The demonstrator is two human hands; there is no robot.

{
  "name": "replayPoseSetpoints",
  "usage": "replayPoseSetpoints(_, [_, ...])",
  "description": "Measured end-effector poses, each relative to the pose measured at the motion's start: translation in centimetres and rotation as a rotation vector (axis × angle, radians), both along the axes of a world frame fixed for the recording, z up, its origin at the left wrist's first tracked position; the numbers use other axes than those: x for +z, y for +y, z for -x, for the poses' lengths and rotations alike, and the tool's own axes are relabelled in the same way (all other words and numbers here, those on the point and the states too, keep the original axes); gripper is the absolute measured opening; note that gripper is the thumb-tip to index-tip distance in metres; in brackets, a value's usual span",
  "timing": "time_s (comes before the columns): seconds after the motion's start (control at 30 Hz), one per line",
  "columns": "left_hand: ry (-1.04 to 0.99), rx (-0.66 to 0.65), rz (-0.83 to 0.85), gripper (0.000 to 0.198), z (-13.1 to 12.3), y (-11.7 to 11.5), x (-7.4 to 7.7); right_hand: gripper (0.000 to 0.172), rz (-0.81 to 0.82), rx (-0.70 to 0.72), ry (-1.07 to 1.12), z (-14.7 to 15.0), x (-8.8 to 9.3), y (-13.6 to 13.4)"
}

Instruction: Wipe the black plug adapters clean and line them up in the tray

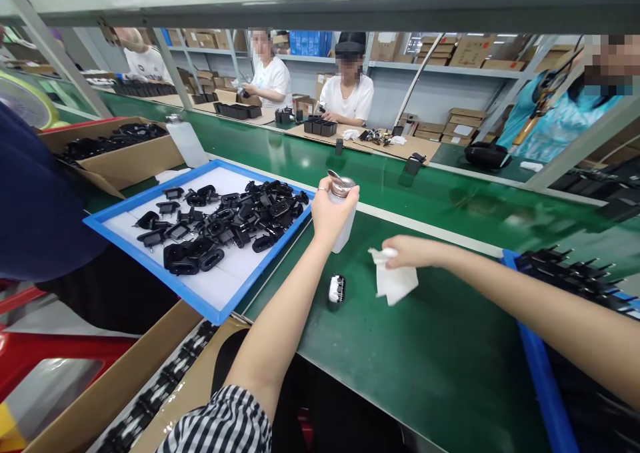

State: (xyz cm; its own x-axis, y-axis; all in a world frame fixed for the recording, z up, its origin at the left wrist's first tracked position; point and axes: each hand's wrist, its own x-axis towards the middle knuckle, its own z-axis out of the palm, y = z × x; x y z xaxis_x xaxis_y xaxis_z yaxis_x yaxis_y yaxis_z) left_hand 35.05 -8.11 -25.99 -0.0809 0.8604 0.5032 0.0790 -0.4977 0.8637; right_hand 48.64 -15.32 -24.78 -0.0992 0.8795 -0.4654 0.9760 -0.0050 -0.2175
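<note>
My left hand [331, 211] is wrapped round a white plastic dispenser bottle [346, 234] with a metal top [342, 186], standing on the green bench [410, 346]. To its right, my right hand [413, 251] pinches a white wipe cloth [395, 281] that hangs down to the bench. A small black plug part with a white face [337, 288] lies on the bench just below the bottle, between my two arms.
A blue tray [150, 261] of several black plug housings sits at left. Another blue tray [543, 366] with black parts is at right. Cardboard boxes [125, 163] of parts stand at left and near bottom. A green conveyor [400, 186] runs behind; people work across it.
</note>
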Motion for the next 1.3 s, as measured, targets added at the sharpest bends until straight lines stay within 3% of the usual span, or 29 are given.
replayPoseSetpoints(0.1, [0.015, 0.007, 0.005, 0.016, 0.0, 0.0, 0.0, 0.021, -0.264, -0.187, 0.002, -0.9, 3.0, 1.9])
replayPoseSetpoints(0.2, [0.034, 0.026, 0.014, 0.017, 0.0, 0.1, 0.0, 0.020, -0.590, -0.336, 0.174, -0.8, 4.8, 3.9])
replayPoseSetpoints(0.3, [0.049, 0.043, 0.024, 0.019, 0.0, 0.1, 0.0, 0.018, -0.870, -0.381, 0.387, 0.8, 5.1, 5.4])
replayPoseSetpoints(0.4, [0.080, 0.020, 0.037, 0.024, 0.3, 0.1, 0.1, 0.018, -0.981, -0.327, 0.446, 3.0, 4.6, 6.0])
replayPoseSetpoints(0.6, [0.158, -0.186, 0.030, 0.057, 1.9, 0.1, 0.0, 0.028, -0.997, -0.083, 0.474, 5.2, 3.7, 5.4])
replayPoseSetpoints(0.73, [0.202, -0.204, 0.043, 0.058, 2.2, -0.2, -0.6, 0.038, -1.009, 0.094, 0.354, 5.2, 3.2, 4.7])
replayPoseSetpoints(0.83, [0.217, -0.199, 0.066, 0.055, 2.0, -0.4, -0.9, 0.040, -1.032, 0.124, 0.312, 5.1, 3.0, 4.1])
replayPoseSetpoints(0.97, [0.232, -0.176, 0.082, 0.053, 2.0, -0.5, -0.8, 0.038, -1.028, 0.024, 0.470, 4.9, 3.7, 3.5])
replayPoseSetpoints(1.1, [0.214, -0.195, 0.078, 0.054, 2.2, -0.4, -0.4, 0.035, -0.941, -0.210, 0.660, 3.6, 5.1, 3.3])
replayPoseSetpoints(1.2, [0.117, -0.193, 0.039, 0.052, 1.8, -0.1, 0.0, 0.029, -0.806, -0.397, 0.732, 2.4, 5.7, 3.3])
replayPoseSetpoints(1.3, [0.041, -0.169, 0.016, 0.033, 1.3, 0.1, 0.5, 0.025, -0.594, -0.506, 0.699, 1.5, 6.0, 2.9])
